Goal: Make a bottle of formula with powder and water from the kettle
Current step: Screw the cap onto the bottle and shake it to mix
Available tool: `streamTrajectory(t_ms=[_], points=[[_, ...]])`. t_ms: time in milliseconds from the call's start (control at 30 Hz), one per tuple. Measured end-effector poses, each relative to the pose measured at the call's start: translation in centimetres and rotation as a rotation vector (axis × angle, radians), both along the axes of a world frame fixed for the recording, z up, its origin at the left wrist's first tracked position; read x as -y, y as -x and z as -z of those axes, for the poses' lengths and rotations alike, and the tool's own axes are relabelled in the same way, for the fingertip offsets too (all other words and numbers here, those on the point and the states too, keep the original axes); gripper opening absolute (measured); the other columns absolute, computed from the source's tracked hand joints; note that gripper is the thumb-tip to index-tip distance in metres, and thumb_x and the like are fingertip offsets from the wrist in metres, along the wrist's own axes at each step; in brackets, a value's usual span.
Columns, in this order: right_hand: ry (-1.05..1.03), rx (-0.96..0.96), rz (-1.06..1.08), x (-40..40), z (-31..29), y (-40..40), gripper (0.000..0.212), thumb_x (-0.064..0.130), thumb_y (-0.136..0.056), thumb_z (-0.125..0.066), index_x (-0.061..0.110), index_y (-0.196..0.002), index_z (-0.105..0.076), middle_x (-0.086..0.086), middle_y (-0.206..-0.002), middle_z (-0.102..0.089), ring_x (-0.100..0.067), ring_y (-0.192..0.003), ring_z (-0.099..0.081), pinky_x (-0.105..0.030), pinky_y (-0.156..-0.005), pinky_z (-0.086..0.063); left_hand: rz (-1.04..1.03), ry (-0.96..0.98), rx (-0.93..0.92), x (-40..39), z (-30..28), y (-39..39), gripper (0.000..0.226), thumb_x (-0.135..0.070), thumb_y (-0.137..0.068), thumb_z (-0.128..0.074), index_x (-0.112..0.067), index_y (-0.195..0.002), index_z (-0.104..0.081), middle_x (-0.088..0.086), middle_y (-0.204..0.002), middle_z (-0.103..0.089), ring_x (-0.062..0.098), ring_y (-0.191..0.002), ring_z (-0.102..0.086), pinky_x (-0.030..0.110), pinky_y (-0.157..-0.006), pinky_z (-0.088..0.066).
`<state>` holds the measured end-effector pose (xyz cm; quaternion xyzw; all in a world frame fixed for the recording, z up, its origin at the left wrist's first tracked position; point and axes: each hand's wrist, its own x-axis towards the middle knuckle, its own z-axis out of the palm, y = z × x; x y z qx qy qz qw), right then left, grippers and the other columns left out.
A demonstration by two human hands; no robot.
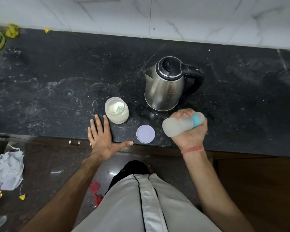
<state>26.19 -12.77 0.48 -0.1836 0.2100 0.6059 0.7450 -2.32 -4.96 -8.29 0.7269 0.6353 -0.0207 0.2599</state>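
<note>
The right hand (190, 129) is closed around the bottle (182, 123), which lies sideways in the air, its long axis running left-right, just near of the kettle (164, 84). The left hand (102, 136) rests flat and empty beside the open powder jar (117, 110).

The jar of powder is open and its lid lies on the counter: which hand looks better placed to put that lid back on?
Probably the left hand: it rests open and empty, between the jar and the lid. The right hand is closed on the bottle.
</note>
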Motion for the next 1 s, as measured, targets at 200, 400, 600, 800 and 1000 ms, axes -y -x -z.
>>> streamTrajectory(t_ms=[200, 400, 600, 800, 1000], points=[[0.102, 0.12, -0.145, 0.4, -0.4, -0.7, 0.042, 0.053, -0.098, -0.048, 0.019, -0.074, -0.055, 0.005, -0.07, -0.049, -0.016, -0.061, -0.048, -0.032, -0.064, -0.046, 0.003, -0.008, -0.002, 0.0, -0.1, 0.0, 0.182, -0.124, -0.04, -0.043, -0.022, -0.178, 0.016, 0.011, -0.185, 0.029, 0.031, -0.17, 0.031, 0.053, -0.136, 0.019], [0.127, 0.142, -0.159, -0.1, 0.1, -0.4, 0.04, 0.052, -0.095, -0.049, 0.019, -0.073, -0.055, 0.004, -0.071, -0.049, -0.017, -0.061, -0.048, -0.032, -0.064, -0.046, 0.003, -0.013, -0.006, -0.1, -0.2, 0.0, 0.183, -0.125, -0.039, -0.041, -0.021, -0.179, 0.014, 0.011, -0.185, 0.029, 0.032, -0.17, 0.03, 0.053, -0.136, 0.019], [0.173, 0.059, -0.044, -0.4, 1.1, -0.7, 0.042, 0.051, -0.094, -0.049, 0.017, -0.07, -0.058, 0.004, -0.07, -0.05, -0.018, -0.06, -0.05, -0.031, -0.066, -0.046, 0.001, -0.004, -0.02, 0.0, -0.3, -0.1, 0.183, -0.124, -0.039, -0.043, -0.021, -0.179, 0.015, 0.011, -0.184, 0.03, 0.032, -0.17, 0.031, 0.053, -0.136, 0.019], [0.177, 0.034, 0.132, 0.2, 1.4, -1.5, 0.036, 0.048, -0.087, -0.05, 0.018, -0.069, -0.059, 0.004, -0.069, -0.052, -0.019, -0.057, -0.053, -0.03, -0.065, -0.048, -0.006, -0.028, -0.009, 0.2, -0.2, -0.1, 0.182, -0.124, -0.04, -0.045, -0.021, -0.179, 0.012, 0.011, -0.185, 0.027, 0.031, -0.171, 0.029, 0.053, -0.137, 0.017], [0.232, 0.174, -0.151, -0.3, 1.2, 0.5, 0.039, 0.052, -0.089, -0.053, 0.017, -0.07, -0.055, 0.001, -0.068, -0.047, -0.02, -0.056, -0.047, -0.031, -0.064, -0.043, -0.007, -0.034, -0.011, 0.0, 0.1, 0.0, 0.183, -0.124, -0.039, -0.045, -0.021, -0.179, 0.011, 0.012, -0.186, 0.026, 0.033, -0.172, 0.026, 0.056, -0.138, 0.014]])
